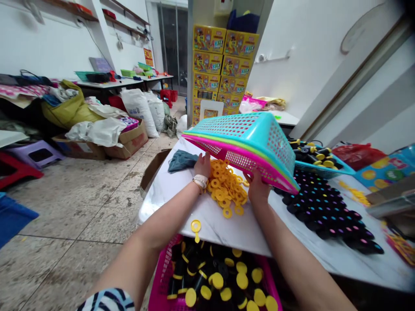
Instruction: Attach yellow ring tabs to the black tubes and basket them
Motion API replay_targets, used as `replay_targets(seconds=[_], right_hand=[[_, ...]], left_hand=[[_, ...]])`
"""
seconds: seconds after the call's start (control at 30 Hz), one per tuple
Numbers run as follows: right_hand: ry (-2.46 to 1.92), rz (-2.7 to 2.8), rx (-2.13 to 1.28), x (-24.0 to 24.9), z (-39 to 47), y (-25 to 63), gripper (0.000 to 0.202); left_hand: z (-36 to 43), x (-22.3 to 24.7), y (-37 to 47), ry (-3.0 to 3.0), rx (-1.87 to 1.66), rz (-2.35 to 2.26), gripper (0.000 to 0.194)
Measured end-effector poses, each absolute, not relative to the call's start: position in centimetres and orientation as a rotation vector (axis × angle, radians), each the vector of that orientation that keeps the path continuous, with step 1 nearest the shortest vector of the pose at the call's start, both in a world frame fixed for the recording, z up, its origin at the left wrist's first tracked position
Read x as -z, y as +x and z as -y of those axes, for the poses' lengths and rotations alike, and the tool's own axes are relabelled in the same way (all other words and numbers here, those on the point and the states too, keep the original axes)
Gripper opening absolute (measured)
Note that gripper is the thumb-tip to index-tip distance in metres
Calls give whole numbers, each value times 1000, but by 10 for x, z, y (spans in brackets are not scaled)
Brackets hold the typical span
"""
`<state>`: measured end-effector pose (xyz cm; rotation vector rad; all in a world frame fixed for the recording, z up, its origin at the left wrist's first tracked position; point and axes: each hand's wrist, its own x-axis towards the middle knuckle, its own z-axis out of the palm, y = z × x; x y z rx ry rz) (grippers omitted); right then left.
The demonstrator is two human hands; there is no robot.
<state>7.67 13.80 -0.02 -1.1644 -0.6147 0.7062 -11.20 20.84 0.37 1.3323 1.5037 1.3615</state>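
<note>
A stack of upside-down plastic baskets (240, 129), turquoise on top with green and pink below, is tilted above the white table (175, 207). My right hand (258, 185) grips its near pink rim from below. Beside a pile of orange-yellow rings (225, 185), my left hand (203, 166) reaches toward the stack's underside, its fingers partly blurred; whether it holds anything is unclear. A dark teal cloth (182, 161) lies just left of that hand. One yellow ring with a handle (196, 226) rests near the table's front edge.
Below the table edge, a pink basket (158, 276) holds black and yellow parts. To the right are rows of black pieces (330, 211) and a blue basket (343, 169) of similar parts. Stacked yellow boxes (209, 62) stand behind. An open carton (155, 168) sits left of the table.
</note>
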Motion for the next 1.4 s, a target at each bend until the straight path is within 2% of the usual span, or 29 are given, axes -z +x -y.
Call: replay_targets(seconds=[0.2, 0.47, 0.57, 0.93, 1.07, 1.2, 1.4], right_hand=[[-974, 511, -651, -20, -151, 64, 39], [-932, 454, -736, -62, -204, 53, 25], [-972, 448, -830, -71, -221, 43, 19], [-1180, 449, -1009, -60, -234, 44, 12], [-1240, 567, -1089, -65, -239, 47, 19], [-1291, 760, -1149, -74, -228, 48, 24], [-1336, 1092, -1031, -73, -156, 64, 18]], left_hand=[[-205, -13, -125, 1478, -1308, -1563, 51], [-206, -10, -133, 1760, -1162, -1475, 41], [-206, -9, -134, 1821, -1121, -1468, 43], [-209, -5, -134, 1881, -1092, -1500, 56], [-206, -9, -136, 1892, -1068, -1525, 57], [-203, -9, -138, 1892, -1026, -1529, 54], [-207, -28, -142, 1866, -1007, -1548, 59]])
